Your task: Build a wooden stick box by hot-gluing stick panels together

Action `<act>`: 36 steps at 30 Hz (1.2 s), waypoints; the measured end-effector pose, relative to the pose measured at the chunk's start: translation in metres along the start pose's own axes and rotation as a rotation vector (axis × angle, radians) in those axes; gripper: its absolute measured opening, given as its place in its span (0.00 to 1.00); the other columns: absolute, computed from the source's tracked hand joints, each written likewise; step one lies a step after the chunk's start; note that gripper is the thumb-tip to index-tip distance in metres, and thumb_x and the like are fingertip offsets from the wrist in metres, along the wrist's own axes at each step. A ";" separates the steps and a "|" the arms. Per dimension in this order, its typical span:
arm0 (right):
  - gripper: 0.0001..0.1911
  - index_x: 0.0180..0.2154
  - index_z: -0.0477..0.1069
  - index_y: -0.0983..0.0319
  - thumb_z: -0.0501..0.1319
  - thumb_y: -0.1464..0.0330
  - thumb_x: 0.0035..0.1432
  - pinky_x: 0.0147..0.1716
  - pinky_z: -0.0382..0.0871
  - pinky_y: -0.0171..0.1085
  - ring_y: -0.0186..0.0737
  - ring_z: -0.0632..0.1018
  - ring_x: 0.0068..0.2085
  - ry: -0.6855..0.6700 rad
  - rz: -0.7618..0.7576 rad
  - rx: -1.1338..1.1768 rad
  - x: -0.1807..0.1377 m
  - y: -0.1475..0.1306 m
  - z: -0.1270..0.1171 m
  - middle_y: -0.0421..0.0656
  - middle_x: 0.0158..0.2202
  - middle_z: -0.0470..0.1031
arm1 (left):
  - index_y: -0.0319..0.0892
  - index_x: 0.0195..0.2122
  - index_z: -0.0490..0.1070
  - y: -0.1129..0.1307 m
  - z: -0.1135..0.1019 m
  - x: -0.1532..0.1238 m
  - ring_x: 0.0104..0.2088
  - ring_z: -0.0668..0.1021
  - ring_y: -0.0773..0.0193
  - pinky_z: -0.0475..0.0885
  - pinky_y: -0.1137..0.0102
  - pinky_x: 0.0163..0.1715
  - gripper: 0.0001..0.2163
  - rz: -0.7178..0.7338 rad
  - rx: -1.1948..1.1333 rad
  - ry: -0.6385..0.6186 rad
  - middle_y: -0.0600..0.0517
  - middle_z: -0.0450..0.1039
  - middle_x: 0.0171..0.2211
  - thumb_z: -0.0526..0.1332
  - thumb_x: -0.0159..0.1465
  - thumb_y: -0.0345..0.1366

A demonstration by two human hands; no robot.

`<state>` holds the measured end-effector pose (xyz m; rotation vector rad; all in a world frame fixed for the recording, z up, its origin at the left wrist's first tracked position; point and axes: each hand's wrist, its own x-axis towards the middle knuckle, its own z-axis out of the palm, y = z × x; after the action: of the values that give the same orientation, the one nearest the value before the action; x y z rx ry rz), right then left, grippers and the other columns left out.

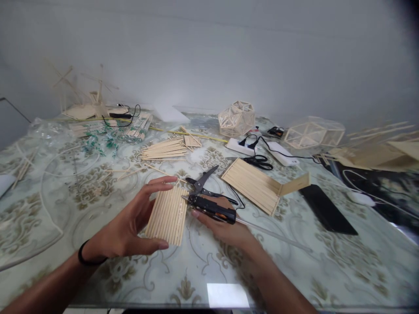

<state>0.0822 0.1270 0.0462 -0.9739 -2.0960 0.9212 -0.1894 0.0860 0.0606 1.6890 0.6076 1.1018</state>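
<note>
My left hand (131,224) grips a small panel of wooden sticks (167,215) by its two long edges, thumb at the near edge and fingers at the far edge, just above the table. My right hand (225,229) holds black-handled cutting pliers (209,205); their open grey jaws (203,179) point up and away, next to the panel's right edge. A black band sits on my left wrist.
A larger stick panel with a folded side (258,185) lies right of the pliers. Beyond are black scissors (260,162), a white power strip (242,147), two stick polyhedra (236,117), loose stick bundles (166,148), and a black phone (327,209). The patterned tablecloth (98,183) covers the table.
</note>
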 end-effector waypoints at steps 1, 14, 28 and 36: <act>0.17 0.35 0.78 0.59 0.63 0.54 0.72 0.28 0.68 0.38 0.39 0.77 0.27 0.007 0.002 -0.006 0.000 0.000 0.000 0.39 0.27 0.79 | 0.58 0.71 0.63 0.000 0.000 0.000 0.79 0.54 0.44 0.64 0.53 0.73 0.42 -0.004 0.005 -0.003 0.45 0.52 0.78 0.80 0.60 0.37; 0.21 0.28 0.71 0.58 0.63 0.54 0.71 0.26 0.65 0.34 0.35 0.72 0.25 -0.045 -0.021 0.007 -0.001 -0.003 0.000 0.35 0.22 0.70 | 0.57 0.70 0.67 0.003 -0.002 0.003 0.76 0.60 0.45 0.65 0.55 0.72 0.41 0.023 0.019 0.042 0.45 0.59 0.75 0.81 0.57 0.41; 0.19 0.27 0.66 0.58 0.63 0.60 0.71 0.24 0.60 0.35 0.33 0.68 0.24 -0.003 -0.107 0.074 0.001 0.003 -0.004 0.34 0.22 0.66 | 0.58 0.69 0.67 0.011 0.001 0.003 0.75 0.63 0.40 0.66 0.49 0.71 0.42 0.012 -0.014 0.064 0.44 0.61 0.73 0.82 0.56 0.43; 0.21 0.27 0.64 0.57 0.64 0.59 0.72 0.25 0.60 0.36 0.34 0.67 0.24 -0.054 -0.095 0.093 -0.001 0.005 -0.004 0.34 0.23 0.64 | 0.57 0.68 0.68 0.010 0.002 0.002 0.74 0.64 0.39 0.67 0.48 0.71 0.41 0.004 -0.033 0.085 0.44 0.63 0.72 0.83 0.55 0.42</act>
<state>0.0881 0.1297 0.0438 -0.8031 -2.1051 0.9973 -0.1876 0.0830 0.0706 1.6227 0.6366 1.1856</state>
